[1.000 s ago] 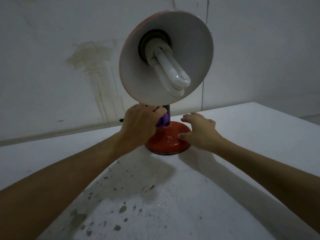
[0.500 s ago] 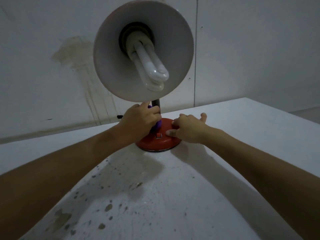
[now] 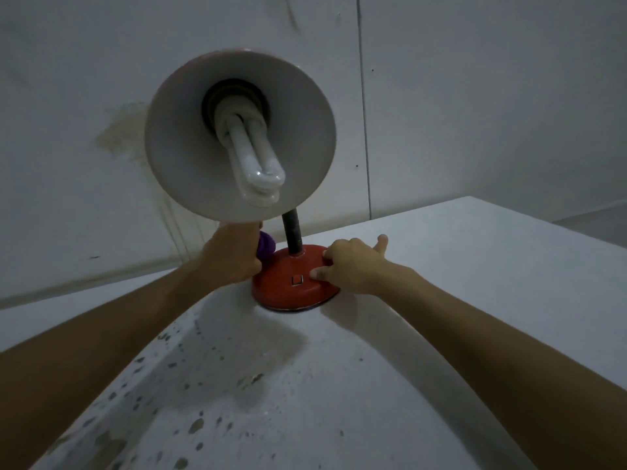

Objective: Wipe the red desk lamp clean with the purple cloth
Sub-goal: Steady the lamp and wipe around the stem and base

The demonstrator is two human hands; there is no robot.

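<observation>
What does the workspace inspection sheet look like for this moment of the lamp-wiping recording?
Surface: white table, dark specks and stains on its near part.
Job's things: red desk lamp upright, shade facing the camera, bulb fitted; purple cloth bunched beside the base.
Clutter: nothing seen.
Grippers: left hand closed on the cloth; right hand resting on the base, fingers spread.
Cables: nothing seen.
Surroundings: pale wall with a brownish stain at the left.

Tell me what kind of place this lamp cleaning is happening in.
Probably a bare utility or storage room, not a furnished study. The wall is plain panels with a brownish stain, and the red desk lamp stands on a white table speckled with dark spots. Light is dim.
</observation>
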